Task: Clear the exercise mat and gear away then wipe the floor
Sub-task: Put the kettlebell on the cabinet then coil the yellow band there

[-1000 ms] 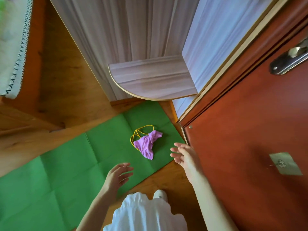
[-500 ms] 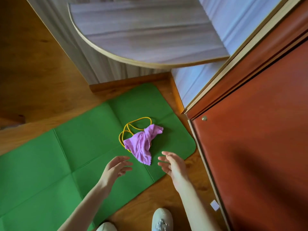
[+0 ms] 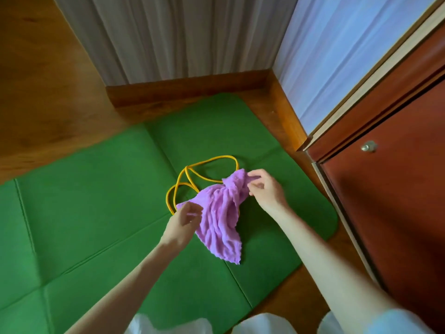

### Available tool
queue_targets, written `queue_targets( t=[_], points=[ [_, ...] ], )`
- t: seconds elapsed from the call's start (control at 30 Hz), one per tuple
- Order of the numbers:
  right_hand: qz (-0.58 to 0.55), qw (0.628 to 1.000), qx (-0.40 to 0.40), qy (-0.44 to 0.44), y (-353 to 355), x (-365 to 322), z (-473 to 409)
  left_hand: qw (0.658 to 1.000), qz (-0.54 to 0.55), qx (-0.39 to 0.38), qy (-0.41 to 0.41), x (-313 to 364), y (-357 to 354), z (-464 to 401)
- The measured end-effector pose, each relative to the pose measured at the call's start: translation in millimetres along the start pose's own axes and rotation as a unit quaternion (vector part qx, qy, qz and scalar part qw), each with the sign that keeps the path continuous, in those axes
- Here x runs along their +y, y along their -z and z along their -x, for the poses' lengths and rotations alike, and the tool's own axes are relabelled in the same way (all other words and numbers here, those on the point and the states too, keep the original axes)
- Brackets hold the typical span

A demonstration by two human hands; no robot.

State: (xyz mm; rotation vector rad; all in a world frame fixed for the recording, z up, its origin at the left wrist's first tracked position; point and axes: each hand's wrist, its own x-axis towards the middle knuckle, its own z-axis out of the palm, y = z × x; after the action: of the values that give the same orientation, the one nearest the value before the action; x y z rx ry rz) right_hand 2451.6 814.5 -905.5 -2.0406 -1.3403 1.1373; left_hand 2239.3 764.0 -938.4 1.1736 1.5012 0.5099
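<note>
A wooden floor (image 3: 48,97) runs up to pale striped wall panels (image 3: 183,37), with a red-brown door (image 3: 395,213) at the right. No writing or label can be read anywhere. The right hand (image 3: 266,189) pinches the upper corner of a crumpled purple cloth (image 3: 221,218); the left hand (image 3: 184,221) has its fingers curled at the cloth's left edge, apparently gripping it. The cloth lies partly over a looped yellow band (image 3: 192,174), both on the unfolded green exercise mat (image 3: 96,213), near its rounded end by the door.

Cloth (image 3: 221,218) atop cord (image 3: 187,174); both on mat (image 3: 96,201)
</note>
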Motion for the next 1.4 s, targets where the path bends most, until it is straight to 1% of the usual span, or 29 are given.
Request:
queue_targets(
  t=[0.07, 0.13, 0.23, 0.33, 0.43, 0.47, 0.53, 0.63, 0.7, 0.83, 1.0, 1.13, 1.23, 1.3, 1.4],
  points=[
    [0.075, 0.995, -0.008, 0.066, -11, 7, -21, 0.997, -0.042, 0.018, -0.057, -10, -9, -26],
    [0.150, 0.978, -0.037, 0.137, -23, 15, -37, 0.990, -0.080, 0.054, -0.104, -14, -17, -47],
    [0.273, 0.928, -0.130, 0.216, -32, 21, -55, 0.979, -0.131, 0.092, -0.127, -18, -28, -62],
    [0.356, 0.885, -0.196, 0.230, -37, 19, -60, 0.958, -0.232, 0.088, -0.142, -36, -46, -56],
    [0.441, 0.839, -0.224, 0.225, -48, 24, -51, 0.937, -0.327, 0.052, -0.116, -53, -60, -43],
    [0.454, 0.832, -0.218, 0.230, -53, 28, -47, 0.932, -0.344, 0.042, -0.104, -55, -62, -39],
    [0.463, 0.835, -0.167, 0.247, -61, 33, -40, 0.932, -0.346, 0.045, -0.099, -54, -65, -35],
    [0.463, 0.840, -0.077, 0.271, -70, 34, -34, 0.942, -0.311, 0.062, -0.111, -51, -66, -33],
    [0.460, 0.842, -0.057, 0.277, -71, 33, -32, 0.946, -0.298, 0.061, -0.113, -54, -67, -31],
    [0.417, 0.862, -0.031, 0.285, -60, 27, -24, 0.956, -0.265, 0.052, -0.112, -49, -61, -28],
    [0.331, 0.894, -0.008, 0.302, -40, -1, -5, 0.976, -0.188, 0.061, -0.093, -33, -48, -19],
    [0.277, 0.898, -0.002, 0.342, -22, -34, 14, 0.982, -0.108, 0.080, -0.134, -18, -28, -10],
    [0.205, 0.909, 0.002, 0.364, -8, -61, 30, 0.984, -0.053, 0.078, -0.152, -1, -9, -8],
    [0.147, 0.919, -0.002, 0.366, -1, -79, 40, 0.981, -0.005, 0.064, -0.180, 9, 1, -7],
    [0.055, 0.930, -0.004, 0.363, 6, -104, 55, 0.972, 0.034, 0.036, -0.232, 33, 13, 2]
  ],
)
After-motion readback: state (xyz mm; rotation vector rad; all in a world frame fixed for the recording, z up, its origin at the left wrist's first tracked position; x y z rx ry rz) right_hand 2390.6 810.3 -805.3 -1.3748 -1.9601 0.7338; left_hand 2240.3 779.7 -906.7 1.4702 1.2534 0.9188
